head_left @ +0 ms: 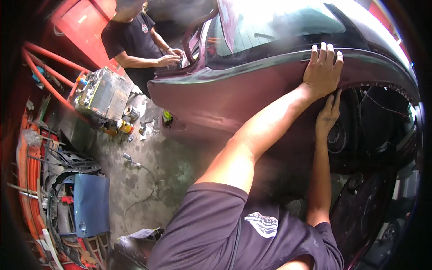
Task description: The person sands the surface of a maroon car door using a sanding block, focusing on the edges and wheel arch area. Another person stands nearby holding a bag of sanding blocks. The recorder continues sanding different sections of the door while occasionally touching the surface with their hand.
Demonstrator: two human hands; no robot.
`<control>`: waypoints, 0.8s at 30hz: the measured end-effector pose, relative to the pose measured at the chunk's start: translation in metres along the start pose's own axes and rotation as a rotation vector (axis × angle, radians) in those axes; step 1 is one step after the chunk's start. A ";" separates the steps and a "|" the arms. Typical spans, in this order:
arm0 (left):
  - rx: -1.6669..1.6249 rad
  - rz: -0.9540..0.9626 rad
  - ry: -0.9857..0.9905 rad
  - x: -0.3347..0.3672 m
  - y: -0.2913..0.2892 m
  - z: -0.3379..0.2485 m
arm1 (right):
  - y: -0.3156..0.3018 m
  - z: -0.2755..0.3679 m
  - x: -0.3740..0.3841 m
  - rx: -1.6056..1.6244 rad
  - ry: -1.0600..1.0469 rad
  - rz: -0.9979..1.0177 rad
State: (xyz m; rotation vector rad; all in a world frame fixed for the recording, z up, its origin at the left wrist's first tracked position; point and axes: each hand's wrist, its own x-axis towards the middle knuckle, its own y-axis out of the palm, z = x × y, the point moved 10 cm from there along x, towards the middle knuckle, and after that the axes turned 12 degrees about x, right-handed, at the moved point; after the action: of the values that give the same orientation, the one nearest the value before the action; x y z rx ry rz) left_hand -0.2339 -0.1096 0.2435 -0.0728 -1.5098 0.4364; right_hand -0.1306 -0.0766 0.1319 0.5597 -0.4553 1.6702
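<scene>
A maroon car body with its rear side panel (211,101) fills the upper right, and a greyish, sanded-looking band runs along its top edge. My left hand (322,69) lies on the panel's upper shoulder below the rear glass (283,29), fingers stretched out and slightly apart. Just below it, my right hand (328,116) is at the edge of the dark opening (378,117) in the car's side. Its visible fingers are straight and point upward along that edge; the rest are partly hidden. Neither hand shows a tool.
A co-worker (135,45) in a dark shirt has both hands at the car's rear end. A scuffed metal box (104,93) stands by red tubing (54,76). Cans (130,113) and a cable (148,198) lie on the floor, left of me. A blue car door (92,202) leans among loose parts.
</scene>
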 end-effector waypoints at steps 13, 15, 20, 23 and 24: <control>-0.028 0.032 -0.004 0.001 -0.002 -0.003 | -0.001 -0.008 -0.011 -0.176 -0.241 -0.042; -0.033 0.039 -0.007 0.000 -0.001 -0.006 | -0.004 -0.007 -0.011 -0.193 -0.254 -0.037; -0.011 0.039 -0.004 0.002 0.000 -0.006 | -0.004 -0.007 -0.011 -0.216 -0.273 -0.040; -0.006 0.008 -0.004 0.004 -0.002 -0.005 | -0.003 -0.006 -0.011 -0.210 -0.270 -0.039; -0.011 0.005 -0.009 0.003 -0.002 -0.005 | -0.003 -0.007 -0.010 -0.208 -0.270 -0.040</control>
State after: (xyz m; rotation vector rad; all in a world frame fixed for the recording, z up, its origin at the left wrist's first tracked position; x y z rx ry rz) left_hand -0.2281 -0.1096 0.2468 -0.0837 -1.5218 0.4329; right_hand -0.1272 -0.0805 0.1203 0.6370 -0.7990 1.4930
